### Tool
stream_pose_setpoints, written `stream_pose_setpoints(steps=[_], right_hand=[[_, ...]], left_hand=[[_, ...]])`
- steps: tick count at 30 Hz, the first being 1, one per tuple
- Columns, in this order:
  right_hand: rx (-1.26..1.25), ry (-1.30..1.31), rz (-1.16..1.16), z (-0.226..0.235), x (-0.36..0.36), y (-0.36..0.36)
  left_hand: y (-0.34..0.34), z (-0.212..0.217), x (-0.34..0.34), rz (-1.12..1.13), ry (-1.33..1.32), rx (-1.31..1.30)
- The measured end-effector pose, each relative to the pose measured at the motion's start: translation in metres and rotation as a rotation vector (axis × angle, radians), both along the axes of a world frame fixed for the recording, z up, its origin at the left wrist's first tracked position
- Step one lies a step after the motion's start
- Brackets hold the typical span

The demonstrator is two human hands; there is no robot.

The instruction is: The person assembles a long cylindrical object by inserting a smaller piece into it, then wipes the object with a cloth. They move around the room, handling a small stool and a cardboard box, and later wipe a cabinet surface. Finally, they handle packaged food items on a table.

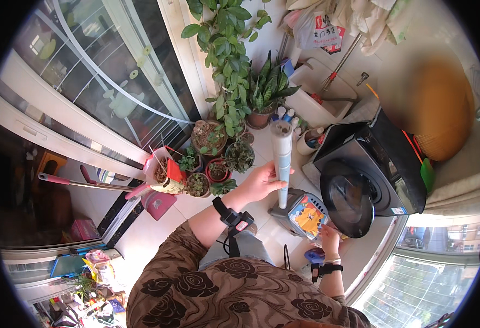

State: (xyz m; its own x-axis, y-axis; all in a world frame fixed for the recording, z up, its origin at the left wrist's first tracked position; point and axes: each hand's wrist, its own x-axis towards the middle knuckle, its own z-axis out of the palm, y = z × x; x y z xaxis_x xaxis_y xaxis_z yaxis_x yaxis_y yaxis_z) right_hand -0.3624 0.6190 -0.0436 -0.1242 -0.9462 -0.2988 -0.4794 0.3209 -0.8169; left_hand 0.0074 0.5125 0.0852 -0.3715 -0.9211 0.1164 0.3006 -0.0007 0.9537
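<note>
My left hand (262, 183) is wrapped around a tall upright tube (281, 158), pale grey at the top and light blue lower down, which stands on the tiled floor. My right hand (328, 238) reaches low and touches the edge of a colourful cartoon-printed pack (305, 216) beside the tube's foot. A small blue object (314, 255) lies just under that hand. Both wrists wear black straps with small devices.
A dark front-loading washing machine (360, 180) stands right of the tube. Several potted plants (218, 158) crowd the floor ahead, with a white sink (322, 93) behind. Sliding glass doors (103, 82) run along the left. A pink dustpan (158, 203) lies near the pots.
</note>
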Motion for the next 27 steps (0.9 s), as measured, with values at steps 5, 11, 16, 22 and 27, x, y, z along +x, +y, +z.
stream_pose_setpoints(steps=[5,11,16,22,27], right_hand=[[-0.271,0.342,0.015,0.043,0.083,-0.027],[-0.326,0.313,0.091,0.096,0.149,-0.031],[-0.326,0.015,0.262,0.126,0.18,-0.019],[-0.427,-0.011,0.504,0.17,0.252,-0.015],[-0.669,-0.059,0.693,0.227,0.321,-0.01]], left_hand=[[0.048,-0.013,0.069,0.26,-0.382,-0.147],[0.091,-0.008,0.13,0.31,-0.286,-0.08],[0.104,-0.009,0.155,0.265,-0.304,-0.119],[0.111,-0.013,0.165,0.254,-0.197,-0.097],[0.117,-0.008,0.168,0.337,-0.322,-0.113]])
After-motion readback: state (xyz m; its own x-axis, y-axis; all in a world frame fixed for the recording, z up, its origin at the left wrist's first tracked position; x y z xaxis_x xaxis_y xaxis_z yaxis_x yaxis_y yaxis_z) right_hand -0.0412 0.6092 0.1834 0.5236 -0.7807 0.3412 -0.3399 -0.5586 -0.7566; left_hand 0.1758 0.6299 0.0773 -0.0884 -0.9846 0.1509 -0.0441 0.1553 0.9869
